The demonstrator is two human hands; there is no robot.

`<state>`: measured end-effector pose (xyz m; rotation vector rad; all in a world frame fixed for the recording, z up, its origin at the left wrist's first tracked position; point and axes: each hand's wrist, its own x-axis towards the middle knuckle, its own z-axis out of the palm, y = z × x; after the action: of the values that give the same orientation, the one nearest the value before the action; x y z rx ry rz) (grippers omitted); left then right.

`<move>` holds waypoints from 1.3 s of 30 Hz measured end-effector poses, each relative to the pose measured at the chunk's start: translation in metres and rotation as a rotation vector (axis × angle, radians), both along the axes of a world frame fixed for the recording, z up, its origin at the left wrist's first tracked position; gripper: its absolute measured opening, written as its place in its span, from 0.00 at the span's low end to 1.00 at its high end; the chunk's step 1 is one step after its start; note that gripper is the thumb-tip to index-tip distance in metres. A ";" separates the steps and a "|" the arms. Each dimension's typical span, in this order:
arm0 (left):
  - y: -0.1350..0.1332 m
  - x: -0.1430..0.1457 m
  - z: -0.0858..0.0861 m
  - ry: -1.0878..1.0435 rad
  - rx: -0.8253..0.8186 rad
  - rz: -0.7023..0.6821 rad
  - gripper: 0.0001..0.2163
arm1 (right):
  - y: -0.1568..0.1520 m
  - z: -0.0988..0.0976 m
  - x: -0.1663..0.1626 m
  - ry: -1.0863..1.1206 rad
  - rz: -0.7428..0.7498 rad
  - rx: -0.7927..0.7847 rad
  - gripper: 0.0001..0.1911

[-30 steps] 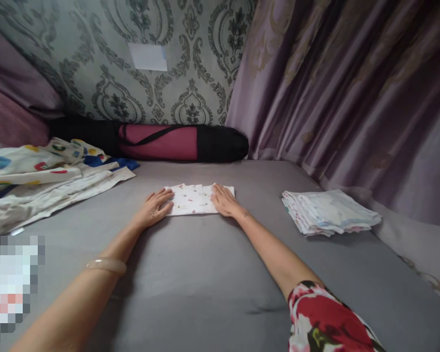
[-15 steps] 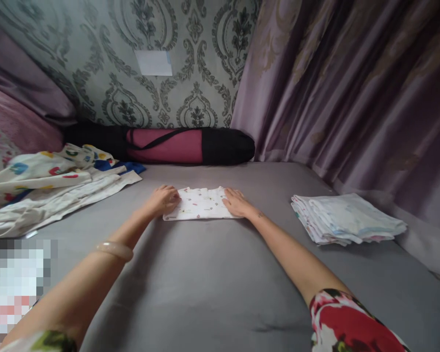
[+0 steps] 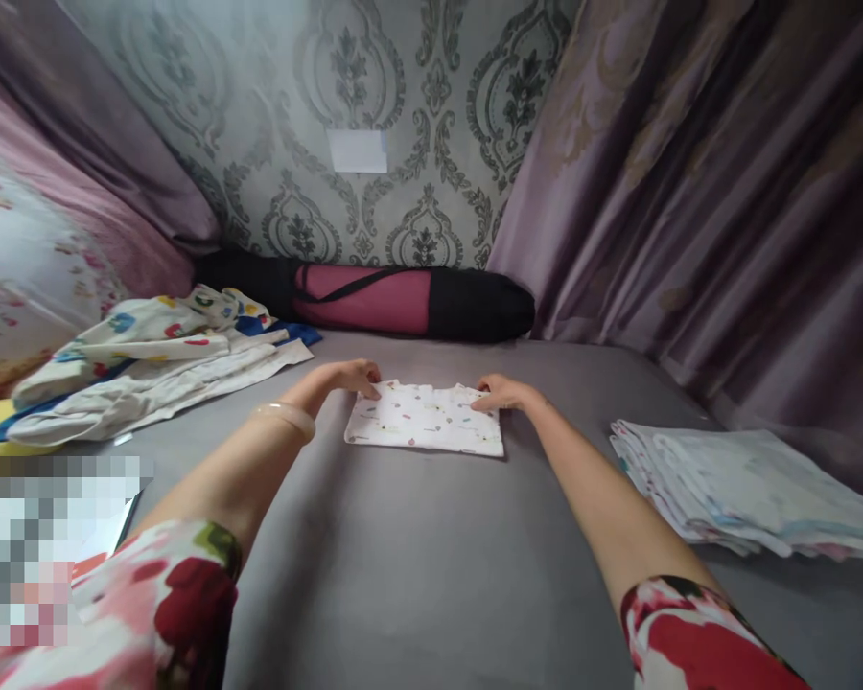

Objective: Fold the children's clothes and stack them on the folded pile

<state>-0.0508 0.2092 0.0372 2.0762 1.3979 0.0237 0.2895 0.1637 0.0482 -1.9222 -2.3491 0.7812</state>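
A small white cloth with tiny coloured prints lies folded in a flat rectangle on the grey sheet. At its far left corner is my left hand, thumb on top and fingers curled behind the edge. My right hand grips the far right corner in much the same way, its thumb lying across the print. The fingertips beyond the far edge are partly hidden.
Folded cloths are stacked at the right. Loose printed clothes lie in a heap at the left. A black and maroon long bag rests along the wall, beside a purple curtain.
Both hands have shifted from the cloth's sides to its far corners, with thumbs now on top. The view has turned left, so everything appears farther right.
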 end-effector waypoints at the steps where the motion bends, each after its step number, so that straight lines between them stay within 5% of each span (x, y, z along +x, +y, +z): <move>1: -0.001 0.000 0.002 0.005 -0.009 -0.009 0.20 | 0.000 0.002 0.000 0.010 -0.004 -0.016 0.16; 13: -0.072 -0.011 0.063 -0.421 0.061 -0.019 0.18 | -0.059 0.038 0.016 0.464 -0.029 0.115 0.12; 18: -0.100 -0.009 0.073 -0.649 0.307 0.048 0.22 | -0.082 0.048 0.015 0.564 -0.043 0.454 0.10; 21: -0.119 -0.010 0.069 -0.604 0.476 0.068 0.21 | -0.099 0.042 0.013 0.493 -0.026 0.635 0.10; 24: -0.146 -0.016 0.057 -0.445 0.580 -0.006 0.19 | -0.125 0.025 0.013 0.436 0.061 0.644 0.11; 32: -0.212 -0.031 0.009 -0.244 0.552 -0.162 0.14 | -0.194 -0.024 0.018 0.254 0.282 0.656 0.15; 39: -0.236 -0.032 -0.004 -0.130 0.612 -0.311 0.17 | -0.221 -0.035 0.023 0.133 0.389 0.649 0.23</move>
<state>-0.0827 -0.0268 0.0332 2.7125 1.0545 0.5033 0.3121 -0.0575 0.0130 -1.1438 -2.4887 0.0957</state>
